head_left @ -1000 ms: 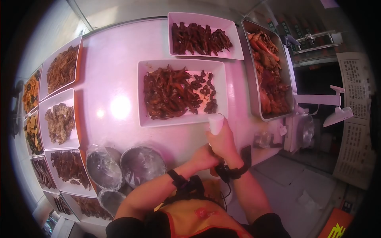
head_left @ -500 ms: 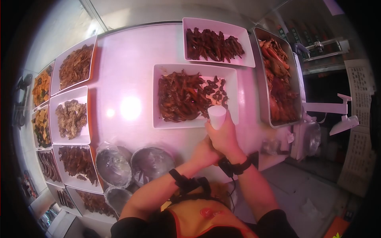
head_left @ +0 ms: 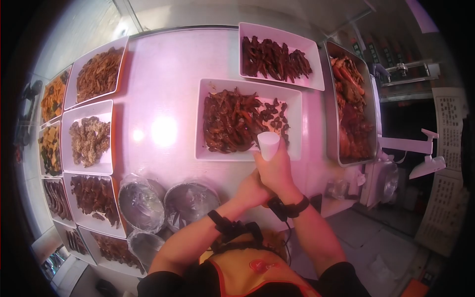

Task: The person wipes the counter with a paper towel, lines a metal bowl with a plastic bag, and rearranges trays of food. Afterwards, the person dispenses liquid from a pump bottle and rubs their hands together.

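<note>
My right hand (head_left: 277,173) is wrapped round a white cylinder (head_left: 268,143) with a flat top end, whose exact kind I cannot make out. Just below and to the left, my left hand (head_left: 251,190) is closed and pressed against the right one. What lies inside its fingers is hidden. Both hands are at the near edge of a white tray (head_left: 202,143) on the counter. Inside that tray lie a heap of dark brown glazed meat pieces (head_left: 227,121) and a cluster of smaller dark pieces (head_left: 274,115).
Farther back stands a white tray of dark meat (head_left: 277,58), with a metal tray of reddish meat (head_left: 351,109) to its right. Several food trays (head_left: 89,167) line the left side. Plastic-lined metal bowls (head_left: 142,204) stand at the near left. A scale (head_left: 382,183) is at right.
The view has shifted slightly, so the middle and right trays appear a little farther right. Both hands keep the same closed hold, with the white cylinder upright.
</note>
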The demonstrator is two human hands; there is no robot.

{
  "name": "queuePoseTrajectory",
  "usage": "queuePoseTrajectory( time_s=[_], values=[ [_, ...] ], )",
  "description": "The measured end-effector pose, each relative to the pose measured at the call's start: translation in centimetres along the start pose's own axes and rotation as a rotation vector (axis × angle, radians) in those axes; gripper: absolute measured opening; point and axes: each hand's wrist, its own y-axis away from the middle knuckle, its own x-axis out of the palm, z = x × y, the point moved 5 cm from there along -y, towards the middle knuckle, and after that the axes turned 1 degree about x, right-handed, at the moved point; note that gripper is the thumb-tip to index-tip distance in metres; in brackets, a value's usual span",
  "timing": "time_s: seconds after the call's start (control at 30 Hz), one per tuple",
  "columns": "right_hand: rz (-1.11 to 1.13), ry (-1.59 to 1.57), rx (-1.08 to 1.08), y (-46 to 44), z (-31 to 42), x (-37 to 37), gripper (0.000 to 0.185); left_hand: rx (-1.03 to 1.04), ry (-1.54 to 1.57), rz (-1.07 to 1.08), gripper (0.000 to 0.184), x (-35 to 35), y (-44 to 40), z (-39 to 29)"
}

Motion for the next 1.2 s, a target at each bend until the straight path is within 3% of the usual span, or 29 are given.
queuePoseTrajectory(
  time_s=[0.07, 0.2, 0.27, 0.37, 0.47, 0.6, 0.7, 0.77, 0.93, 1.03, 1.1, 1.13, 1.2],
  values=[
    [-0.03, 0.061, 0.009, -0.3, 0.4, 0.0, 0.066, 0.053, -0.025, 0.018, 0.055, 0.0, -0.6, 0.4],
    [0.069, -0.02, 0.038, -0.8, 2.3, 0.2, 0.061, 0.117, -0.004, 0.009, 0.056, -0.9, -0.6, 0.0],
    [0.045, 0.025, -0.178, -1.0, 3.7, 0.7, 0.061, 0.178, 0.003, -0.041, 0.052, -1.6, -0.7, -0.2],
    [0.032, 0.098, -0.092, -2.2, 4.9, 2.1, 0.058, 0.22, 0.148, -0.127, 0.046, -3.2, -0.8, -0.8],
    [0.004, 0.182, -0.016, -3.3, 6.0, 2.8, 0.054, 0.117, 0.207, -0.127, 0.043, -4.7, -0.9, -1.1],
    [0.014, 0.2, -0.048, -4.1, 7.3, 3.4, 0.053, 0.134, 0.132, -0.128, 0.042, -6.2, -0.6, -1.8],
    [0.038, 0.151, -0.171, -3.5, 6.7, 4.0, 0.052, 0.138, 0.211, -0.1, 0.041, -6.1, -0.4, -1.4],
    [0.136, 0.131, -0.084, -2.5, 5.3, 4.1, 0.051, 0.025, 0.116, -0.031, 0.04, -5.3, 0.6, -1.1],
    [0.117, 0.164, 0.001, 1.8, 2.8, 3.1, 0.051, 0.089, 0.089, -0.016, 0.051, -1.6, 2.3, 2.6],
    [0.138, 0.083, -0.089, 3.4, 1.8, 3.4, 0.054, 0.178, 0.127, -0.032, 0.049, -0.7, 3.6, 3.4],
    [0.189, 0.014, -0.164, 3.9, 2.4, 3.5, 0.056, 0.114, 0.208, -0.057, 0.03, -0.6, 4.3, 3.5],
    [0.18, 0.009, -0.165, 4.1, 2.6, 3.6, 0.056, 0.118, 0.2, -0.052, 0.03, -0.6, 4.4, 3.8],
    [0.166, 0.109, -0.077, 4.4, 2.5, 4.4, 0.055, 0.143, 0.13, -0.103, 0.049, -1.0, 4.3, 4.6]
  ],
)
